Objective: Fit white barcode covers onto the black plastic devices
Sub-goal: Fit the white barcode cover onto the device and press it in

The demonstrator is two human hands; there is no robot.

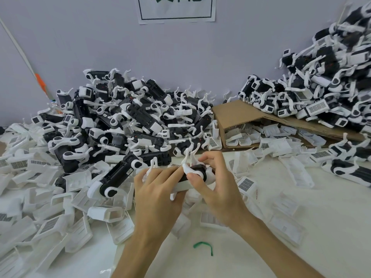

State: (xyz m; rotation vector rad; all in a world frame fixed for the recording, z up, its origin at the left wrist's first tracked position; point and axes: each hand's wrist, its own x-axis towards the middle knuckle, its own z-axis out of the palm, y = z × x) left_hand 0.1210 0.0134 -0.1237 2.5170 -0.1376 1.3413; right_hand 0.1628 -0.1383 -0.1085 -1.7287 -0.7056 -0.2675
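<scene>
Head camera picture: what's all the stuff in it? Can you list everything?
Held device: one, black and white, centre front.
Cover: one, white, under the held device.
Left device pile: many, black and white, against the wall.
Right device pile: many, black and white, on the cardboard.
Loose covers: many, white, scattered over the table.
Cardboard box: one, brown, lying open, centre right.
Green strip: one, green, front of table.
Sign: one, white, on wall.
Left hand: grips held device.
Right hand: pinches held device.

The paper sign (pixel 176 9) on the wall (pixel 241 47) has cut-off characters, unreadable. Barcodes on the white covers (pixel 246 183) are too small to read.
</scene>
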